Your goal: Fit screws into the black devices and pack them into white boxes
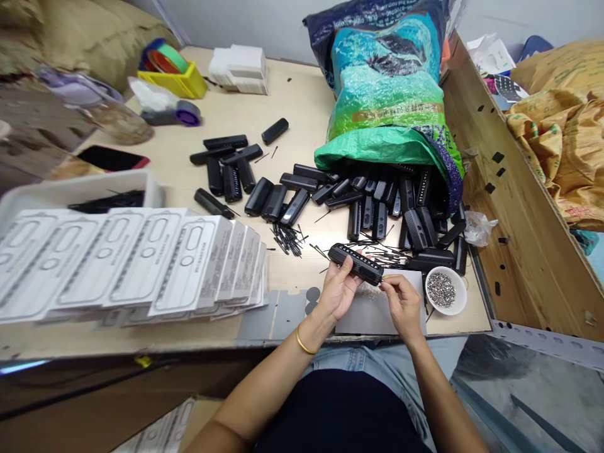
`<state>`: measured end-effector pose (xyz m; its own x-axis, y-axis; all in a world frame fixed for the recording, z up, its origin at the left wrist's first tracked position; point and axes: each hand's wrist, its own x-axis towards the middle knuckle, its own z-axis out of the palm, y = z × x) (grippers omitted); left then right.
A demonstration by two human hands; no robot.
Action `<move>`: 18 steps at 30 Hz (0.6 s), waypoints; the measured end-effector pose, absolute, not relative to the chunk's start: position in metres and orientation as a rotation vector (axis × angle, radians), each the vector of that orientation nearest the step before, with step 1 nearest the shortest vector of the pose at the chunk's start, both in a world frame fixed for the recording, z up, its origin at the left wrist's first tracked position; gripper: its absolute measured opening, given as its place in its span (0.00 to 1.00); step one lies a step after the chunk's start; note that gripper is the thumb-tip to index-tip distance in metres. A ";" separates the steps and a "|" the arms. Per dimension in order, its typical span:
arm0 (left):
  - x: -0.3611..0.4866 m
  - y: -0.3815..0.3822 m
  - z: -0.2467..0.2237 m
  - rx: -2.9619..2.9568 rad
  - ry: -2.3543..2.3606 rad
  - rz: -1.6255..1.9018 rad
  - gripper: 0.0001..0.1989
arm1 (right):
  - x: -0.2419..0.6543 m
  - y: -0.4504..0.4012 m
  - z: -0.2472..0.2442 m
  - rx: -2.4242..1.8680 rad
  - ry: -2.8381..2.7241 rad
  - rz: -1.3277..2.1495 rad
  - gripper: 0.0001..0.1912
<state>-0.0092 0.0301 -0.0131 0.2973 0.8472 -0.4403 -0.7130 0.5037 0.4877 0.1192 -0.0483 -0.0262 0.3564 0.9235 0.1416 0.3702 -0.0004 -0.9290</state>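
Note:
A long black plastic case (356, 264) with a row of small white marks lies across my left hand (340, 290), whose fingers and thumb are wrapped round it. My right hand (402, 305) is closed in a pinch at the right end of that case. Whatever its fingertips hold is too small to make out. Below both hands is a grey sheet (372, 318) with a few tiny bits on it. To the right of my right hand stands a white bowl (461, 294) of small metal parts (440, 289). Thin black sticks (384, 255) are scattered just beyond the case.
Similar black cases (377, 214) spill from a green-blue sack (387, 107); several others (231, 167) lie further left. Stacked white printed boxes (189, 264) and a white tub (151, 189) fill the left. A wooden side board (491, 170) borders the table's right.

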 end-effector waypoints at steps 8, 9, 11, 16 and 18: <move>-0.010 0.027 -0.018 0.346 0.751 1.023 0.19 | 0.117 -0.051 -0.032 -1.643 -1.490 0.496 0.10; -0.013 0.028 -0.015 0.364 0.747 1.012 0.19 | 0.117 -0.052 -0.034 -1.642 -1.485 0.503 0.10; -0.022 0.028 -0.006 0.441 0.714 1.042 0.19 | 0.122 -0.052 -0.034 -1.631 -1.482 0.520 0.08; -0.036 0.014 -0.012 1.101 0.538 1.040 0.17 | 0.160 -0.051 -0.019 -1.780 -1.267 0.296 0.09; -0.030 0.013 -0.029 1.203 0.640 0.890 0.13 | 0.172 -0.048 -0.013 -1.845 -1.226 0.225 0.10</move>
<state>-0.0296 0.0133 -0.0286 0.5208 0.8530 0.0342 -0.2384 0.1069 0.9653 0.1725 -0.0476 -0.0130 0.4957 0.8146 0.3012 0.6541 -0.1221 -0.7465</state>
